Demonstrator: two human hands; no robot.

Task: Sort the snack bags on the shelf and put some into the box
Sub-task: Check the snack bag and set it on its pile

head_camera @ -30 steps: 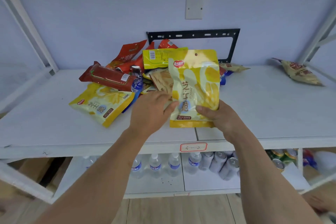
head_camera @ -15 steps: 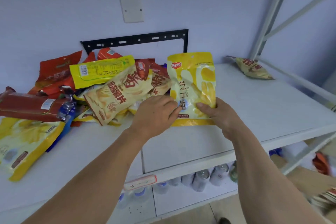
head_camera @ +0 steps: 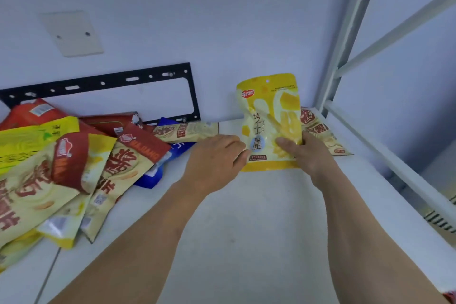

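You are facing a white shelf (head_camera: 246,242) set against a pale bluish wall (head_camera: 222,20), with a pale metal upright (head_camera: 345,39) of the frame rising at the right. On the wall hang a blank off-white cover plate (head_camera: 71,33) and, lower, a black slotted mounting bracket (head_camera: 103,84) whose bottom edge drops behind the snacks.

Your right hand (head_camera: 306,153) pinches the lower right of a yellow snack bag (head_camera: 270,121), thumb on its front, holding it upright with its bottom edge just at the shelf. Your left hand (head_camera: 214,163) has its fingers curled at the bag's lower left edge; you cannot tell whether they actually grip it.

Directly behind that bag, at the back right corner, a beige bag with red lettering (head_camera: 320,131) lies flat, partly covered by the yellow one and your right hand. To the left sprawls a heap of snack bags (head_camera: 74,168): beige and red ones on top, a bright yellow-green one, red packs at the back, and a blue bag (head_camera: 153,175) mostly buried beneath. One more beige bag (head_camera: 185,132) lies along the wall between the heap and your hands.

The heap runs off the left edge. At the lower right corner a red scrap is too cropped to identify.
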